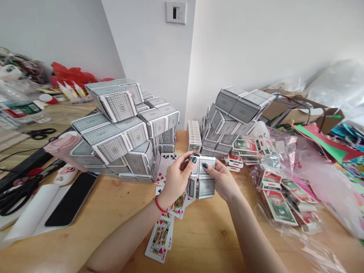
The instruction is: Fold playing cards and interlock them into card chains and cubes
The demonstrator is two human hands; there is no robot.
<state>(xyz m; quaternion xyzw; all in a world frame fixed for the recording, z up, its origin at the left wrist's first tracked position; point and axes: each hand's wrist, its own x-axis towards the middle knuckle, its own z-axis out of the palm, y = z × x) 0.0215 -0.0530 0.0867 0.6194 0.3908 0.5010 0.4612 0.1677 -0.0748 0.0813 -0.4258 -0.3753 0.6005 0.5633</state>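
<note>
Grey-backed playing cards form a small block of joined boxes (pixel 206 185) in front of me, held by its upper part from both sides. My left hand (pixel 176 177) is closed on its left edge, the thumb on the front. From the right, my right hand (pixel 226 180) grips it, the thumb pressed on its top face. Its far side is hidden. Loose cards lie face up below and beside my left hand, among them a king of hearts (pixel 159 239) and a jack (pixel 178 206).
Large stacks of card boxes stand left (pixel 115 134) and right (pixel 227 121). Between them is a row of card packs (pixel 194 134). Further right lie several packs (pixel 280 206) in clear plastic. A phone (pixel 72 199), scissors (pixel 17 197) and a bottle (pixel 27 108) are on the left.
</note>
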